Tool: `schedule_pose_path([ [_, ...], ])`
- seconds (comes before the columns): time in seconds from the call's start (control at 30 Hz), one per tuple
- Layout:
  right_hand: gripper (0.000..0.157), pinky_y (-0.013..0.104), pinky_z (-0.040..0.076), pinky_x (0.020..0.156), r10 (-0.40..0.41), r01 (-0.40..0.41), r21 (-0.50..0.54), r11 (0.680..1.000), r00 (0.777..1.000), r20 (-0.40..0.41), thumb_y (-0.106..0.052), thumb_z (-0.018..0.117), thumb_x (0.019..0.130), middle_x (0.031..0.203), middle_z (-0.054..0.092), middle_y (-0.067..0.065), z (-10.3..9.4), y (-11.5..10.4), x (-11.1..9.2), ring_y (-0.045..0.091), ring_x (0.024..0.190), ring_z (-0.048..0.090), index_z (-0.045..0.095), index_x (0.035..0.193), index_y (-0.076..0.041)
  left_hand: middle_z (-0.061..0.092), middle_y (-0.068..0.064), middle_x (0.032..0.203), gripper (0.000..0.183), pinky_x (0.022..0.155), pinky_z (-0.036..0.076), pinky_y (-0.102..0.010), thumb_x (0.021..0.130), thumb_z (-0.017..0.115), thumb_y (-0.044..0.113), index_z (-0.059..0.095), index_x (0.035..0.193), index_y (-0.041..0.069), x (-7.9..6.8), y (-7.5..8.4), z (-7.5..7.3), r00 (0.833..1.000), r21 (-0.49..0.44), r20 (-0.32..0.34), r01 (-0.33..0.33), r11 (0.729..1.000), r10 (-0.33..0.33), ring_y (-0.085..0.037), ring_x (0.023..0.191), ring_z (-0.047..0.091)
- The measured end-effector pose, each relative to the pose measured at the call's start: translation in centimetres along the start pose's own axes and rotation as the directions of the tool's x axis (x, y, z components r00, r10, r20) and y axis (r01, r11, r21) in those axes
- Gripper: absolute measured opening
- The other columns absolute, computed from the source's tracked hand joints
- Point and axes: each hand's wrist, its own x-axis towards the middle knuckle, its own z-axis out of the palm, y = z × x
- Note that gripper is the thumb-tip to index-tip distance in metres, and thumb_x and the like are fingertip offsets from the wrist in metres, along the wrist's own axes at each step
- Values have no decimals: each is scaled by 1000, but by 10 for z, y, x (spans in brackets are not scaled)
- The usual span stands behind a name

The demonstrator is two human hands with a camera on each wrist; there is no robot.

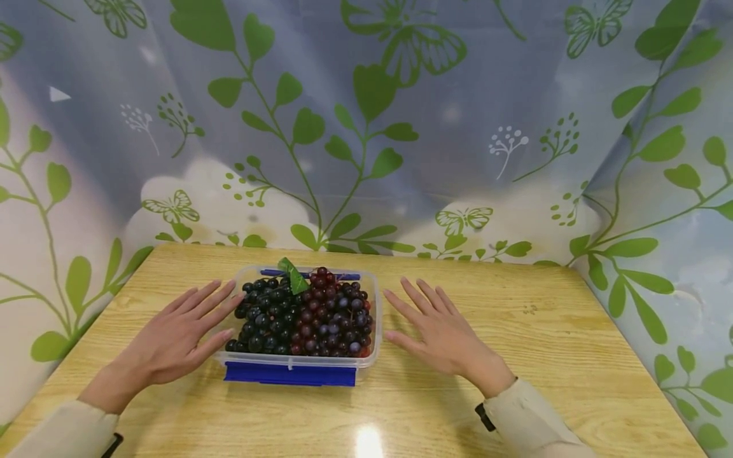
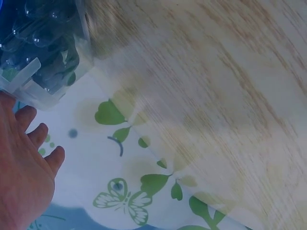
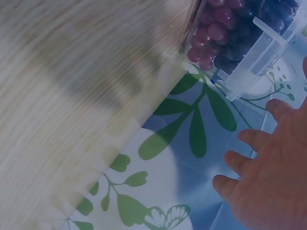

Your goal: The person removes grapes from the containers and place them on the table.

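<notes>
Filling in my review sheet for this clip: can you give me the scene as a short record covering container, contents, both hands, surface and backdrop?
Container: clear plastic box with a blue front clasp
Contents: black grapes on the left, reddish-purple grapes on the right, green leaf on top
Left hand: fingers extended at the box's left side; contact unclear
Right hand: fingers spread, beside the box's right side, holding nothing
Surface: wood-grain table
Backdrop: printed cloth with leaves and butterflies
</notes>
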Motion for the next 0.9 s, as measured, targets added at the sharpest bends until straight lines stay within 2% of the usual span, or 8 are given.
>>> schedule_pose_path([
  [0.5,69,45,3,115,-75,75,-39,996,997,17,-69,24,94,159,9,1,-18,-26,25,25,144,7,18,153,-34,28,-9,154,59,115,8,-37,97,51,38,36,149,13,-1,-2,5,1000,-17,-25,-6,1000,6,-33,138,26],
  [0.9,71,46,6,115,-107,118,-82,990,985,137,-70,23,93,159,11,4,-17,-42,44,27,144,9,12,154,-35,30,-7,154,58,114,12,-44,98,48,41,36,149,17,-1,-2,4,999,18,-43,-9,1000,10,-33,138,27],
])
